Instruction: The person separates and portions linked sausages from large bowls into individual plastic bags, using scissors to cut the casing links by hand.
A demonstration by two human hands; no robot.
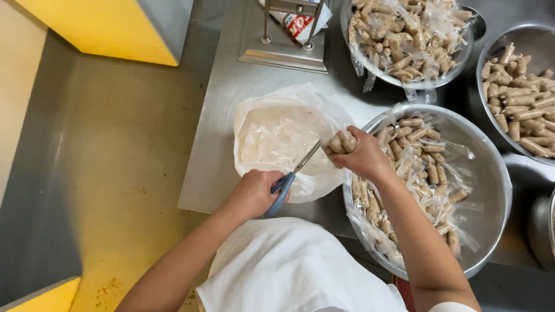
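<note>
Left hand (253,193) closed on blue-handled scissors (292,176), right hand (359,155) gripping wrapped rolls (341,142) over scrap bag (277,138) near bench front edge: best snip close to the rolls, blades clear of fingers.

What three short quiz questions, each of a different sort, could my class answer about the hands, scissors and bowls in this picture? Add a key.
1. True or false: the left hand holds blue-handled scissors.
2. What does the right hand grip? A) a spoon B) small wrapped rolls C) a lid
3. Fill in: the scissor blades point over a white plastic ____, left of the nearest metal bowl.

Key: 1 true; 2 B; 3 bag.
</note>
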